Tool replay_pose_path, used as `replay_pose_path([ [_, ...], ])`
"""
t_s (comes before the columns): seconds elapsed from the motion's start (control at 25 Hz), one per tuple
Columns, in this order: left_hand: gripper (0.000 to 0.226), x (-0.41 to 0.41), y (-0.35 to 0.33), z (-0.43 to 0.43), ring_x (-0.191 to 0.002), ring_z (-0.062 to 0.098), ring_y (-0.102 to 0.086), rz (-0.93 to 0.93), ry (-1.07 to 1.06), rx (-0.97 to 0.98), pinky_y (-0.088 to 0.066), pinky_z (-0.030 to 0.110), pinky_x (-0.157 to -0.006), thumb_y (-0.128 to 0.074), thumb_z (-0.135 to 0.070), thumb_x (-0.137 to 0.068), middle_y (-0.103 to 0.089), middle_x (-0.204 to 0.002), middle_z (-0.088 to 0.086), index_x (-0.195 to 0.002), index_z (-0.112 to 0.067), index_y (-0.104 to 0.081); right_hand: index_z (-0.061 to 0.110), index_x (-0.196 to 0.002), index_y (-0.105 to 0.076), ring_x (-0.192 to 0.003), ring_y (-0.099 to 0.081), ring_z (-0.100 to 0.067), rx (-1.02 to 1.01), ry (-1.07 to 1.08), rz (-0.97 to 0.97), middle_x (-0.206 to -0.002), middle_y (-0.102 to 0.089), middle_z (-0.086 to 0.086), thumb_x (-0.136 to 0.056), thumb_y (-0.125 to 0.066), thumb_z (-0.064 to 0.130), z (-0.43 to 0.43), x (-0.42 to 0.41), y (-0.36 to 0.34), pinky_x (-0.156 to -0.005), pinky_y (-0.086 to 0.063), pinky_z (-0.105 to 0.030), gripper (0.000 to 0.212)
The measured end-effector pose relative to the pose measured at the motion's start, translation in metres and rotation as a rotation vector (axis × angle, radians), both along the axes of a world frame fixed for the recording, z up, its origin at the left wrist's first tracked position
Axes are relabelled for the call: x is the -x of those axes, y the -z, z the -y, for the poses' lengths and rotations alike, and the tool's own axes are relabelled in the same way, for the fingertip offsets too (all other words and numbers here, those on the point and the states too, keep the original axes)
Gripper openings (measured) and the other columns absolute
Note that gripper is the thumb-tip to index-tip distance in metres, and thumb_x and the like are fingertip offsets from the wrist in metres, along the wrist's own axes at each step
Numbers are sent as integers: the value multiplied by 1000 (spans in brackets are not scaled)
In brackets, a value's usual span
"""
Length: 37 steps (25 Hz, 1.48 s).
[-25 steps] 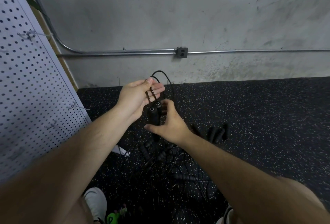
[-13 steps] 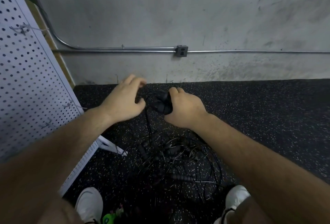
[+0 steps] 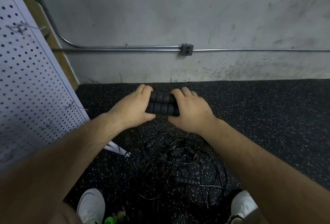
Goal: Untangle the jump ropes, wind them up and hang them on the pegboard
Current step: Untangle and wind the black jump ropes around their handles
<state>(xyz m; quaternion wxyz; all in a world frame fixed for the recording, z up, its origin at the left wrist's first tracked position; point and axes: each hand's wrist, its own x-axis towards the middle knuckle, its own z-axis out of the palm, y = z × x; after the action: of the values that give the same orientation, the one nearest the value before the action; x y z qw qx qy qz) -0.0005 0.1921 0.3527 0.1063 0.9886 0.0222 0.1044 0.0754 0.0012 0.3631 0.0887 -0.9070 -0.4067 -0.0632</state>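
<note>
Two black ribbed jump-rope handles (image 3: pixel 162 105) lie side by side, held level between my hands above the floor. My left hand (image 3: pixel 133 110) grips their left ends, fingers curled over the top. My right hand (image 3: pixel 190 109) grips their right ends the same way. Thin black cord runs down from the handles to a tangled pile of jump ropes (image 3: pixel 180 163) with several more black handles on the floor between my feet. The white pegboard (image 3: pixel 26 84) leans at the left, with wire hooks (image 3: pixel 75 106) sticking out of it.
A concrete wall with a metal conduit (image 3: pixel 125 47) and an outlet box (image 3: pixel 187 49) stands straight ahead. Black speckled rubber flooring (image 3: pixel 267 113) spreads to the right. The pegboard's white foot (image 3: pixel 117 149) juts out near the pile. My white shoes (image 3: pixel 92 206) flank the ropes.
The handles have turned from upright to level. My left hand, open and palm-up by the cord a second ago, now grips their left ends, and both hands have dropped lower.
</note>
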Motion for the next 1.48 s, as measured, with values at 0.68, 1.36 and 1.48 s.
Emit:
replay_pose_path([
  [0.68, 97, 21, -3, -3, -113, 26, -55, 270, 171, -252, -55, 46, -90, -35, -82, -88, -57, -128, 7, -153, -11, -37, 7, -134, -49, -99, -58, -20, -485, -64, -36, -123, -50, -6, -73, -85, 21, -3, 29, -6, -77, -55, -32, 73],
  [1.36, 79, 38, -35, -35, -105, 18, -55, 321, 0, -32, -42, 29, -77, -40, -80, -86, -57, -108, -5, -143, -26, -48, 2, -85, -68, -72, -65, -8, -525, -276, -847, -77, -69, -8, -98, -52, 9, -116, 69, 26, -70, -51, -24, 20],
  [1.48, 78, 45, -34, -48, -101, 16, -54, 297, 5, -39, -41, 29, -76, -43, -77, -87, -54, -105, -8, -144, -25, -48, 13, -91, -64, -51, -48, -6, -399, -284, -992, -61, -56, 8, -105, -50, 25, -99, 54, 16, -52, -44, -20, 23],
])
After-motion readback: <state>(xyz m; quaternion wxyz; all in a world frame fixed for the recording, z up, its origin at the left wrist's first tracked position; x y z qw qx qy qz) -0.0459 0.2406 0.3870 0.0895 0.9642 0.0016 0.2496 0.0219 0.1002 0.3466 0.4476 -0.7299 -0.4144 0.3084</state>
